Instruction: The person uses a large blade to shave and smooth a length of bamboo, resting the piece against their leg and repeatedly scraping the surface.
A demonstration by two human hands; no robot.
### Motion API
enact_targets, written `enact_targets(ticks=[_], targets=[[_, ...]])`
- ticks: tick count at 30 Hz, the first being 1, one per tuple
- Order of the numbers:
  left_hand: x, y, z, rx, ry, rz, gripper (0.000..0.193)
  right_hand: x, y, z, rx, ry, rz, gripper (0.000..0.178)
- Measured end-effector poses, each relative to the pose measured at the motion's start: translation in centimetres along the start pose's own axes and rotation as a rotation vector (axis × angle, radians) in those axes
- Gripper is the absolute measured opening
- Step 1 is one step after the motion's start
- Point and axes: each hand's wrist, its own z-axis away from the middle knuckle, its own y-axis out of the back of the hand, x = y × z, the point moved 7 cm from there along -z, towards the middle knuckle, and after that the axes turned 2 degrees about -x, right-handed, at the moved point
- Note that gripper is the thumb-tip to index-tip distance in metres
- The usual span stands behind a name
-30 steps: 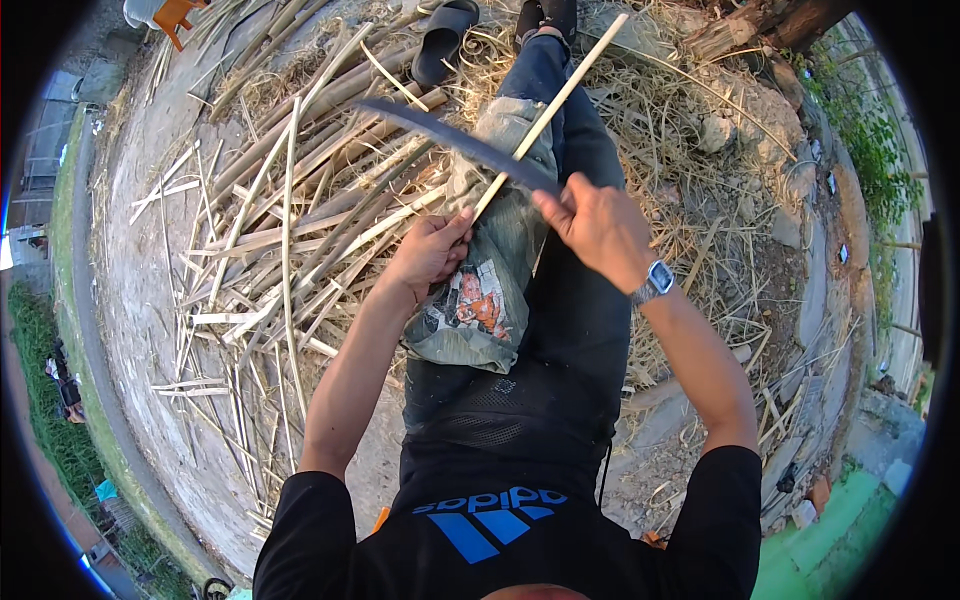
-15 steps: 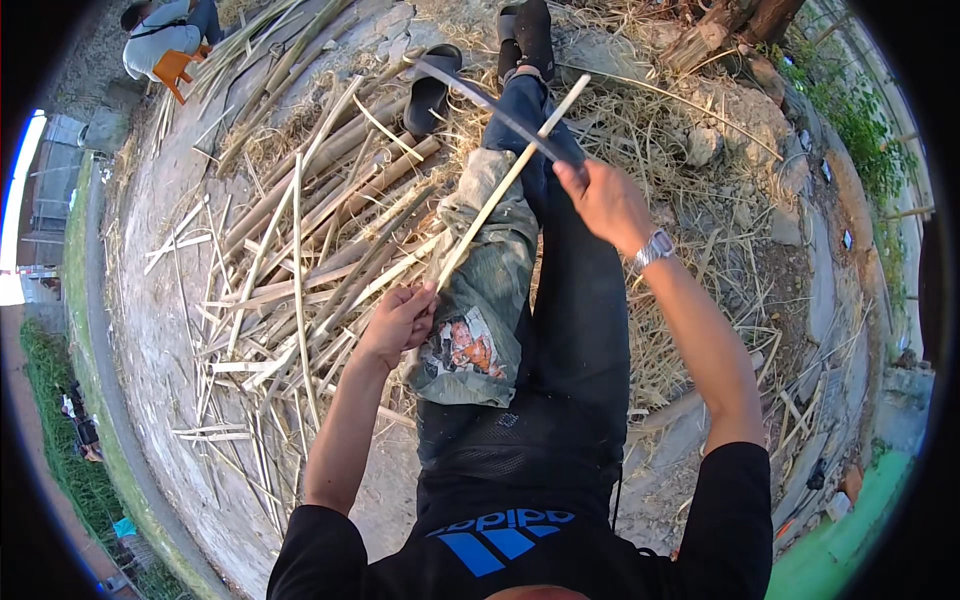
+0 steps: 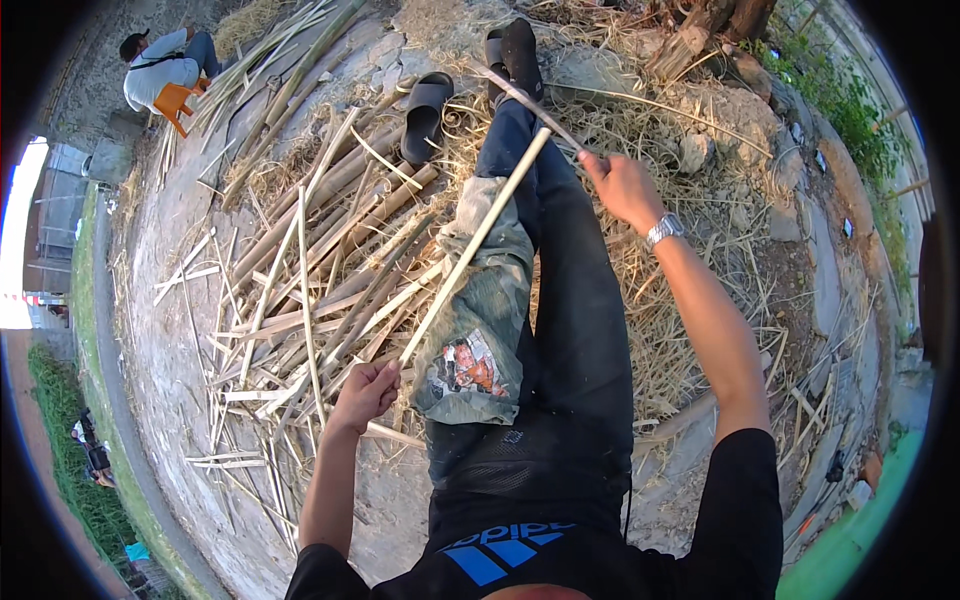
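Observation:
My left hand [image 3: 365, 396] is closed round the near end of a long pale bamboo strip [image 3: 472, 250]. The strip slants up to the right across a camouflage cloth [image 3: 485, 300] draped over my left leg. In my closed right hand [image 3: 625, 190] is a long, narrow-bladed knife [image 3: 530, 104]; its handle is hidden in my fist. The blade points up and to the left, and the strip's far end lies right by it. Whether blade and strip touch, I cannot tell. A torn patch with orange and white bits [image 3: 468, 368] shows on the cloth.
Split bamboo pieces [image 3: 340, 240] lie heaped left of my legs. Shavings [image 3: 680, 290] cover the ground on the right. A black slipper [image 3: 428, 115] lies beyond the heap. Far left, another person [image 3: 165, 70] sits on an orange chair [image 3: 175, 103]. A tree stump [image 3: 690, 40] stands at the far right.
My left hand has drawn the strip down and left, toward my body. The strip's far end has come back to the blade. My right hand has shifted slightly right.

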Motion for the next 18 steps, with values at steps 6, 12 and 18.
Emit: enact_targets(ticks=[6,12,18], targets=[[2.7,-0.6,3.9,0.622,-0.536,-0.735,0.032,2.0,1.4,3.3,0.058,-0.172,-0.301,0.073],[4.5,-5.8,2.1,0.723,-0.695,-0.824,0.014,-12.5,0.3,14.2,-0.248,0.183,-0.231,0.057],[5.1,-7.7,-0.4,0.716,-0.661,-0.910,0.019,-12.1,-4.2,14.7,-0.352,0.346,-0.021,0.052]])
